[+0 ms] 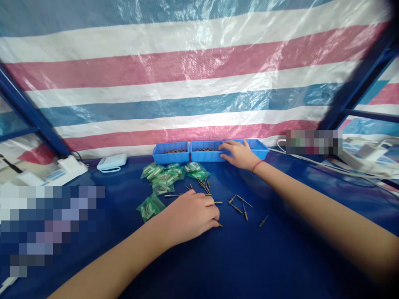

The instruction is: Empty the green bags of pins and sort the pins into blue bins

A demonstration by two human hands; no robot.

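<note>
Left hand (195, 214) curled, right hand (239, 155) part-open over three blue bins (171, 157); can't tell either's hold. Five rivets (245, 212) lie apart, rightward.

Rivets (245, 214) lie scattered on the counter (237, 265) by the left hand (195, 211), packets (163, 178) just beyond it; farther back stand bins (171, 158), the right hand (240, 154) over them.

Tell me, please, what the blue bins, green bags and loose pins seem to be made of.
Blue bins: likely smooth, slightly glossy plastic, given their even colour and thin walls.
Green bags: apparently thin, shiny plastic film; contents show through.
Loose pins: probably metal, from their brassy-grey sheen; which metal is unclear.
</note>
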